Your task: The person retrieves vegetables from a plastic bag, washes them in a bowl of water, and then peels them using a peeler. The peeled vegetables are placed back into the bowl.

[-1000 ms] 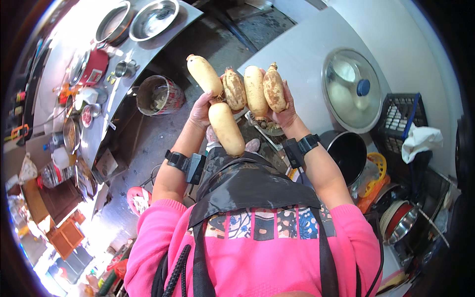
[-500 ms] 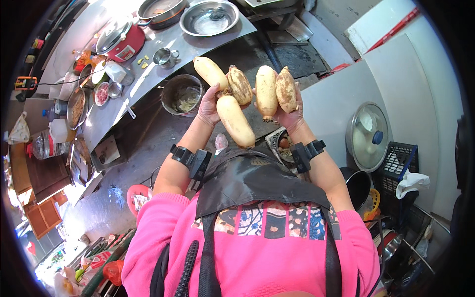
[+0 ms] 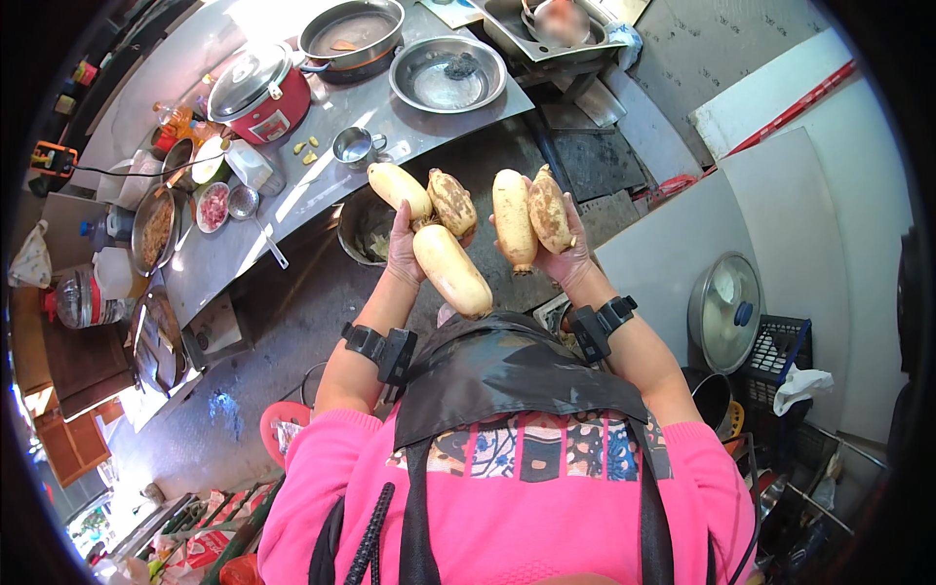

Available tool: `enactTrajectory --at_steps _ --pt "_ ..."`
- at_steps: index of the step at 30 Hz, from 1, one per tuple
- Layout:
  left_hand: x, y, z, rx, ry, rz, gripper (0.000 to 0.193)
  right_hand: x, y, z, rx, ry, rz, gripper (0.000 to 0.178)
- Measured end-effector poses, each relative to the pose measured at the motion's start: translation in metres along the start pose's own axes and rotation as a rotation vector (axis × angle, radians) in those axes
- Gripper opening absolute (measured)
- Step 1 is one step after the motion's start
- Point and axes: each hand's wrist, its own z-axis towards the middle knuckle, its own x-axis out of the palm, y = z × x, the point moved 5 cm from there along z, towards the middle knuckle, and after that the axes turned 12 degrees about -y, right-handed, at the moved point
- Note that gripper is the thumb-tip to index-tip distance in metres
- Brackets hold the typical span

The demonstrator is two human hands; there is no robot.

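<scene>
Pale lotus roots fill both hands, held up in front of my apron. My left hand (image 3: 403,252) is closed round a joined lotus root (image 3: 452,273) of three plump sections, the smaller one at its right stained brown. My right hand (image 3: 571,255) grips a second lotus root (image 3: 513,220) with two sections side by side, the outer one brown-spotted. The palms and some fingers are hidden behind the roots. Beneath the left one, a dark pot (image 3: 359,234) with pale scraps stands on the floor, partly covered.
A metal counter (image 3: 322,210) at the left carries a red rice cooker (image 3: 261,96), a steel basin (image 3: 448,74), a pan (image 3: 351,37), a metal cup (image 3: 357,147) and a ladle (image 3: 244,203). A sink (image 3: 507,27) stands at the far end. A large round lid (image 3: 725,310) leans at the right.
The counter and sink show further into view as the view has shifted. Both hands still hold the lotus roots, and the left roots now cover more of the floor pot.
</scene>
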Motion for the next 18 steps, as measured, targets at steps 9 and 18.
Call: enactTrajectory --at_steps 9,18 --pt "0.016 -0.022 0.025 0.020 0.036 0.092 0.075 0.015 0.009 0.034 -0.025 -0.035 0.044 0.059" --pt "0.003 -0.046 0.111 0.007 -0.137 0.098 0.068 -0.020 0.058 0.116 0.006 -0.127 -0.074 0.065"
